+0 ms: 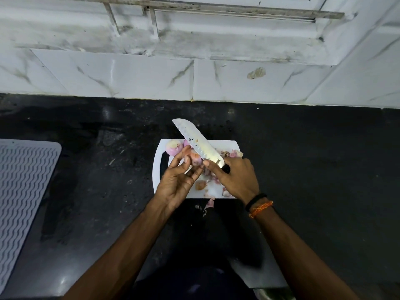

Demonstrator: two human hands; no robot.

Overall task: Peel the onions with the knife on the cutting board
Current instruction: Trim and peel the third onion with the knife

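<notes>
A white cutting board (218, 190) lies on the black counter. My left hand (176, 182) holds a small pink onion (194, 159) between thumb and fingers just above the board. My right hand (236, 178) grips the black handle of a wide knife (195, 140); its blade points up and to the left, with the heel of the blade against the onion and my thumb near it. A peeled onion (173, 146) sits at the board's far left corner, with another partly hidden behind the blade. Loose onion skins (232, 153) lie on the board.
A grey ribbed mat (23, 187) lies at the left edge of the black counter (313, 169). White marbled wall tiles (129, 76) rise behind the counter. A few skin scraps (208, 203) lie on the counter just in front of the board.
</notes>
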